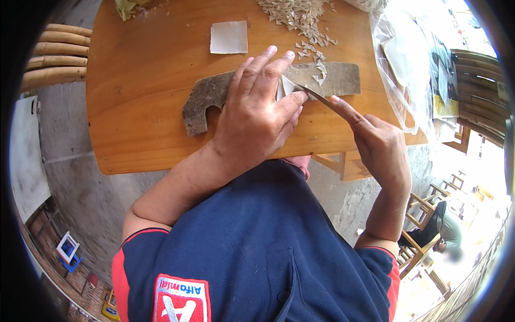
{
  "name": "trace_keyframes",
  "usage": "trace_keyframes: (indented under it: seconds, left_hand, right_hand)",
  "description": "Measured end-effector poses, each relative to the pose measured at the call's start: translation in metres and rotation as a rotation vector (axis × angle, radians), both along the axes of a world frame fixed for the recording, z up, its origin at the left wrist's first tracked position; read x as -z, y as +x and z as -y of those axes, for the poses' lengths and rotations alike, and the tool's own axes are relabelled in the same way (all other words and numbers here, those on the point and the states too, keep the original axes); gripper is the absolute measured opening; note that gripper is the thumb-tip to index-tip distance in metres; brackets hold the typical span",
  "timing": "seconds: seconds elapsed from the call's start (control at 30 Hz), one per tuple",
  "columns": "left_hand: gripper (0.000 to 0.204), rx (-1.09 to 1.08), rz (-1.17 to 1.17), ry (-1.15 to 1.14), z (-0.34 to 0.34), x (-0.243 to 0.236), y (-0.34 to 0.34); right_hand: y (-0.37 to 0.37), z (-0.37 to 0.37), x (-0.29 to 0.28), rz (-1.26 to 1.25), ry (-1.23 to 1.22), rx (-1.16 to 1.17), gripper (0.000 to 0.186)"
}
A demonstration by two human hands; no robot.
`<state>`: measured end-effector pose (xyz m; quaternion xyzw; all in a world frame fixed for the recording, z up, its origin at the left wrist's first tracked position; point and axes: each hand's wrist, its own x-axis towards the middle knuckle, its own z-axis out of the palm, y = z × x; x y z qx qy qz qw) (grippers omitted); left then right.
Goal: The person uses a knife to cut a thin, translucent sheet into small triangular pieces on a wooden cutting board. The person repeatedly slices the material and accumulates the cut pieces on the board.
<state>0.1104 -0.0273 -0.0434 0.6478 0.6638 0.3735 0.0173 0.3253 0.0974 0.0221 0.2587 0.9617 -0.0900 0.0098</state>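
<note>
A worn wooden cutting board [343, 78] with a curved notch at its left end lies near the table's front edge. My left hand [257, 102] rests across it, fingers stretched forward, holding a thin white strip of sheet [286, 86] down between index finger and thumb. In my right hand [378, 134] is a knife [324, 101], the index finger laid along its back. The blade's tip end meets the strip beside my left thumb. Small cut white triangles [321, 72] lie on the board just right of the blade. My left fingers hide part of the strip.
Beyond the board, a square white sheet [229, 37] lies on the wooden table [150, 80]. A heap of small white triangles [295, 15] spreads at the far side. Clear plastic bags [394, 70] hang over the right edge. Bamboo chairs [59, 56] flank the table; another person [448, 228] bends at lower right.
</note>
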Motion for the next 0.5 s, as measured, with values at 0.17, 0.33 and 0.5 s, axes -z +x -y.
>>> trace_keyframes:
  seconds: [0.17, 0.33, 0.5]
  left_hand:
    - [0.021, -0.007, -0.004, 0.005, -0.001, 0.001, 0.0]
    - [0.02, -0.002, 0.005, -0.009, 0.0, -0.001, -0.001]
    - [0.021, 0.001, 0.018, -0.013, 0.0, -0.001, -0.001]
  right_hand:
    - [-0.002, -0.012, -0.006, 0.052, 0.038, -0.075, 0.083]
    - [-0.004, -0.014, -0.007, 0.084, 0.072, -0.092, 0.085]
    - [-0.001, -0.009, -0.004, 0.093, 0.065, -0.066, 0.084]
